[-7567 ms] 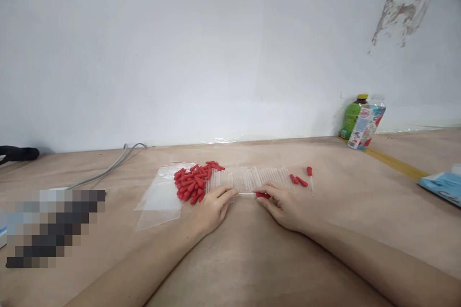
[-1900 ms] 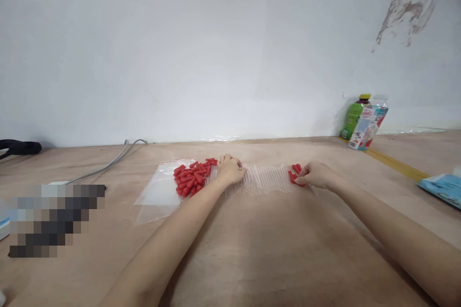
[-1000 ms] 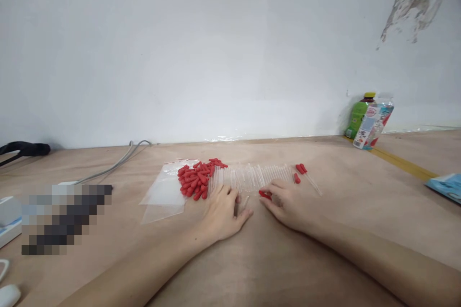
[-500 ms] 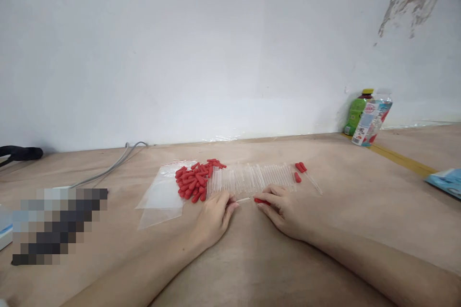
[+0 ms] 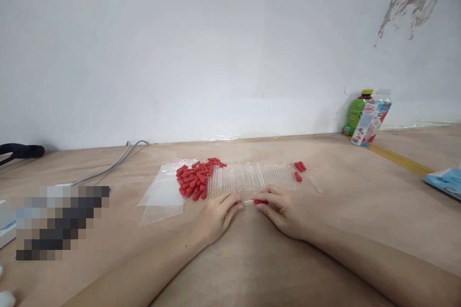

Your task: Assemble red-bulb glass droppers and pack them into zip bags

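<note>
My left hand (image 5: 216,213) pinches one end of a clear glass dropper tube (image 5: 248,201) just above the table. My right hand (image 5: 284,208) pinches a red rubber bulb (image 5: 260,201) at the tube's other end; the two hands almost meet. Right behind them lies a row of several clear tubes (image 5: 252,176). A heap of red rubber bulbs (image 5: 196,178) sits left of the row, partly on a clear plastic bag (image 5: 162,194). Droppers with red bulbs fitted (image 5: 301,171) lie at the row's right end.
The wooden table (image 5: 252,259) runs back to a white wall. A grey cable (image 5: 111,165) and a blurred-out patch (image 5: 61,220) are at the left. Two drink bottles (image 5: 365,115) stand at the back right, and a blue packet (image 5: 444,182) lies at the right edge.
Both hands came back from the two ends of the tube row to the front. The left took up a clear tube, the right a red bulb, and they have drawn together.
</note>
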`<state>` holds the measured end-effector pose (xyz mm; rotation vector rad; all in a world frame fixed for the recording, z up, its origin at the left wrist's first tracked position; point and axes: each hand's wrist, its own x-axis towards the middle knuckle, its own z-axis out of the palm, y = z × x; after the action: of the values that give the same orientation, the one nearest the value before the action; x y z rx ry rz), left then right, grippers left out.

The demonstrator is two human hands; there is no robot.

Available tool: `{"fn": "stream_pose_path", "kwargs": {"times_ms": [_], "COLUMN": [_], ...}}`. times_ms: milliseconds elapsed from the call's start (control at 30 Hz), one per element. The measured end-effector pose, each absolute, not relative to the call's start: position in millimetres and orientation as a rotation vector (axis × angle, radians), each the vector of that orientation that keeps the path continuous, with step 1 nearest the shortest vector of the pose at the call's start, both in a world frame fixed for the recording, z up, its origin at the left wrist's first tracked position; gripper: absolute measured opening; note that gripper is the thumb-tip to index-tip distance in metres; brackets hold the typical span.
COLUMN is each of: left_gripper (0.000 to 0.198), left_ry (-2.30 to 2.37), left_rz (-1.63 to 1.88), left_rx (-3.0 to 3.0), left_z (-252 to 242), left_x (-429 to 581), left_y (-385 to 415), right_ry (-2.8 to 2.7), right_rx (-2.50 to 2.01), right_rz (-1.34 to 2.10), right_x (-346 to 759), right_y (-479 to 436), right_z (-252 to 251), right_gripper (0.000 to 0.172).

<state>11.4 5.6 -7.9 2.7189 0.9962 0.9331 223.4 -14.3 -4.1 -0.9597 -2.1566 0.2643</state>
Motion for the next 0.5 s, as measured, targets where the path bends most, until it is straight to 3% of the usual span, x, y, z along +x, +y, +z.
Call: {"fn": "stream_pose_path", "kwargs": {"times_ms": [500], "left_gripper": [0.022], "left_ry": [0.738], "left_rz": [0.973], "left_rx": [2.752], "left_z": [-10], "left_x": [11], "left_y": [11], "right_ry": [-2.153], "right_rx": [-0.843], "right_rz": [0.234], "right_x": [227], "right_y": [-5], "right_z": [-19], "right_gripper": [0.019]}}
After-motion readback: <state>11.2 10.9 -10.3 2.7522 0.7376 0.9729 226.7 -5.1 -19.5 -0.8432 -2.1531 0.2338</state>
